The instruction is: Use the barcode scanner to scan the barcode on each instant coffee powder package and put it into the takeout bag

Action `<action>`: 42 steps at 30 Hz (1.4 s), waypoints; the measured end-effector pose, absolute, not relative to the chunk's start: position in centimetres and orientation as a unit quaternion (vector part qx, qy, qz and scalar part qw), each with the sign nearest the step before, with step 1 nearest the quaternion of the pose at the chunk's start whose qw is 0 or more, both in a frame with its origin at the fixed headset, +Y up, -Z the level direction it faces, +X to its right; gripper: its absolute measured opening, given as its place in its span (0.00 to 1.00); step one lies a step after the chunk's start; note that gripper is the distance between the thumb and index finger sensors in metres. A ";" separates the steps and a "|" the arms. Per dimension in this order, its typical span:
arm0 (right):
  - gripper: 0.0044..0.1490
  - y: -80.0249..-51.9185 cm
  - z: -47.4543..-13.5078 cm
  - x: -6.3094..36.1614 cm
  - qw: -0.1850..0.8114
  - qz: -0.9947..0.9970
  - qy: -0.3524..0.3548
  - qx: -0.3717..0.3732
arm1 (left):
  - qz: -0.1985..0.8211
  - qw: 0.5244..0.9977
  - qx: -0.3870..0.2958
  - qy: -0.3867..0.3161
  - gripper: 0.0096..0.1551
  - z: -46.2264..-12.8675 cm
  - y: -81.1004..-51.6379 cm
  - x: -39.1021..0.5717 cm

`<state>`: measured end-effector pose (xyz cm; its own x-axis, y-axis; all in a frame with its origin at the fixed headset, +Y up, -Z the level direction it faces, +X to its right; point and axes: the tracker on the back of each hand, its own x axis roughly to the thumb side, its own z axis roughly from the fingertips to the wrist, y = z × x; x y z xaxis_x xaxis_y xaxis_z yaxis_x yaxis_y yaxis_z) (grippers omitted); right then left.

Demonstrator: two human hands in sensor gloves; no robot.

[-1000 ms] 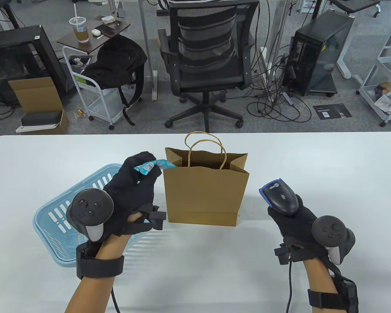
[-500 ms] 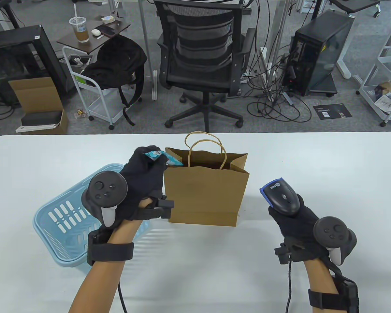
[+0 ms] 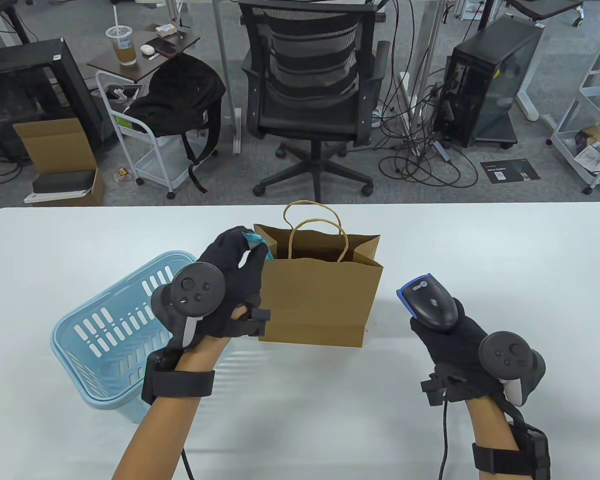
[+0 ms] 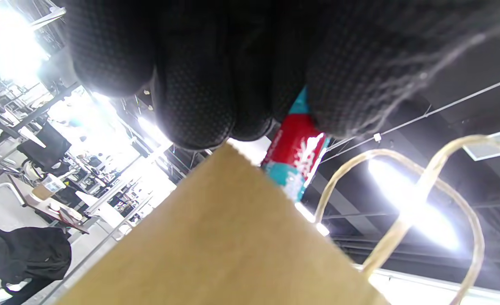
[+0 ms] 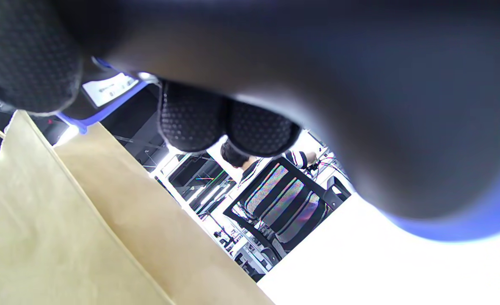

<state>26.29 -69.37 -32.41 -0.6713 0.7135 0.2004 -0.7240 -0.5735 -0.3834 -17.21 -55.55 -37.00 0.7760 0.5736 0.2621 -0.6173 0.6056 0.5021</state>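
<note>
The left hand [image 3: 230, 280] pinches a coffee packet [image 3: 256, 243] over the takeout bag [image 3: 320, 295] mouth; its red print [image 4: 298, 148] shows only wrist-side. At four o'clock, right hand [image 3: 455, 340] grips the scanner [image 3: 430, 302].

The paper bag [image 3: 317, 300] stands upright between both hands, its mouth open upward; two handle loops [image 3: 316, 230] rise over the opening. The blue basket [image 3: 110, 330] occupies the table's [image 3: 505, 240] left side.

Brown paper bag [image 3: 317, 300] with tan handles. Teal and red packet [image 4: 298, 159] with white print. Black scanner [image 3: 430, 304], blue front edge. Light blue slotted basket [image 3: 107, 330]. Black gloves. White table [image 3: 505, 250].
</note>
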 end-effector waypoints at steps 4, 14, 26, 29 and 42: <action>0.39 -69.3 -32.4 26.3 0.406 0.886 -0.223 0.011 | 0.322 0.901 0.289 -0.034 0.22 -37.3 -56.0 -17.1; 0.39 -69.4 -32.5 26.2 0.402 0.889 -0.220 0.014 | 0.299 0.915 0.268 -0.042 0.24 -37.6 -56.9 -16.7; 0.39 -68.5 -31.7 25.9 0.399 0.880 -0.257 -0.022 | 0.210 0.912 0.330 -0.124 0.40 -30.4 -56.7 -16.1; 0.41 -68.0 -31.4 25.8 0.387 0.885 -0.257 -0.030 | 0.181 0.907 0.343 -0.165 0.41 -27.9 -58.5 -15.3; 0.51 -67.0 -30.8 22.6 0.275 0.952 -0.097 -0.094 | 0.093 0.950 0.218 -0.201 0.56 -28.4 -68.7 -13.5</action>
<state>22.59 -66.98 -30.84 -0.8306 0.5425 -0.1253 -0.5061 -0.8294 -0.2366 -13.47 -68.66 -28.38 0.9018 0.0881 0.4231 -0.2637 0.8877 0.3773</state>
